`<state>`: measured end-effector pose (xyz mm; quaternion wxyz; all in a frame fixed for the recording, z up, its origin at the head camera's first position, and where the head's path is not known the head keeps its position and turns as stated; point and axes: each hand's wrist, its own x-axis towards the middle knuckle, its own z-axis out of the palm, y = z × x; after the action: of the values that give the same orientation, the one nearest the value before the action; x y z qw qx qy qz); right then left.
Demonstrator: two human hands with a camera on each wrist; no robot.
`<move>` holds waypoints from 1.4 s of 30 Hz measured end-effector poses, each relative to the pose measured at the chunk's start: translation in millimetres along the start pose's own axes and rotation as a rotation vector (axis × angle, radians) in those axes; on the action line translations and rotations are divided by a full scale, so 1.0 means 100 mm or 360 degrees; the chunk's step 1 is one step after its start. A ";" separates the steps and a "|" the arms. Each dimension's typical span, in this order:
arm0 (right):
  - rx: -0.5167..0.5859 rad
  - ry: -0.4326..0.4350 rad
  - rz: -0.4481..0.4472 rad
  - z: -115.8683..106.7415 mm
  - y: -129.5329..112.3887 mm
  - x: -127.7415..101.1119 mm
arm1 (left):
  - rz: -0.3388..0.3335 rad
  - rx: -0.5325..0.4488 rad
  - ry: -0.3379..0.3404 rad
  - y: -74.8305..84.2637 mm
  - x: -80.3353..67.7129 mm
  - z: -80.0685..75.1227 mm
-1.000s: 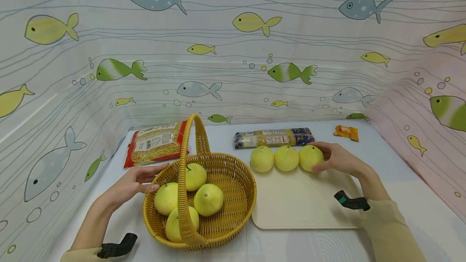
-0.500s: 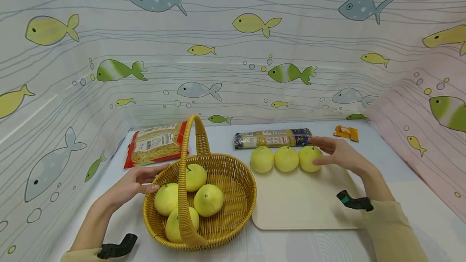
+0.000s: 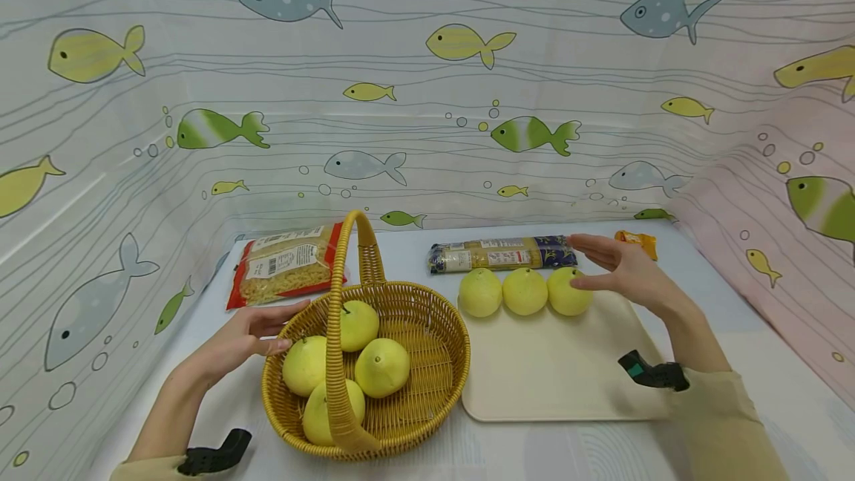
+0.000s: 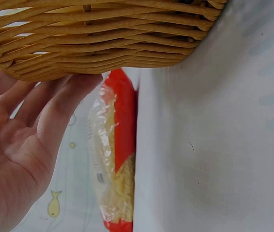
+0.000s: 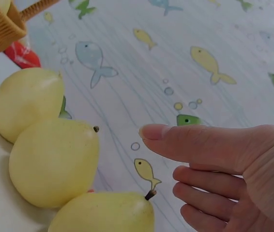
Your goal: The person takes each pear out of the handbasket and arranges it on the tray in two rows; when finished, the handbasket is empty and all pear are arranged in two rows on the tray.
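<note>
In the head view, a wicker basket (image 3: 434, 332) with a tall handle holds several yellow pears (image 3: 383, 367). My left hand (image 3: 243, 338) touches the basket's left side with extended fingers; the left wrist view shows the fingertips against the woven wall (image 4: 103, 43). Three more pears stand in a row along the back of a cream tray (image 3: 554, 370): a left pear (image 3: 480, 292), a middle pear (image 3: 525, 291) and a right pear (image 3: 566, 295). My right hand (image 3: 624, 269) hovers by the right pear, fingers and thumb spread, holding nothing. The right wrist view shows a gap between that hand and the pears (image 5: 54, 162).
Behind the basket lies a red-edged bag of pasta (image 3: 287, 266). A long pack of spaghetti (image 3: 501, 254) lies behind the pear row. At the back right is a small orange packet (image 3: 637, 242), partly covered by my right hand. Fish-patterned sheeting (image 3: 427, 110) surrounds the table.
My right hand has let go of the right pear and moved up and slightly right, its fingers spreading. The pear stays in the row. My left hand and the basket have not moved.
</note>
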<state>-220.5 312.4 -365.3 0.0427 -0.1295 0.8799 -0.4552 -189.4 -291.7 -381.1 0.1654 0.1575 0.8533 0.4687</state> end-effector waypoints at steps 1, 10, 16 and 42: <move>0.0000 0.0002 -0.0018 0.00 -0.03 -0.01 | 0.0000 0.0003 0.0003 0.00 0.00 0.00; 0.0031 0.0030 -0.0146 0.11 -0.27 -0.03 | 0.0012 0.0028 0.0014 0.00 0.00 0.00; 0.0024 0.0029 -0.0182 0.20 -0.35 -0.01 | 0.0018 0.0029 0.0009 0.00 0.00 0.00; 0.0167 -0.0172 -0.0433 0.70 -0.83 -0.07 | 0.0024 0.0031 0.0004 0.00 0.00 -0.01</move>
<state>-184.6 213.2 -338.3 0.0344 -0.2695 0.8256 -0.4945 -190.3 -292.4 -380.2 0.1592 0.1648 0.8568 0.4620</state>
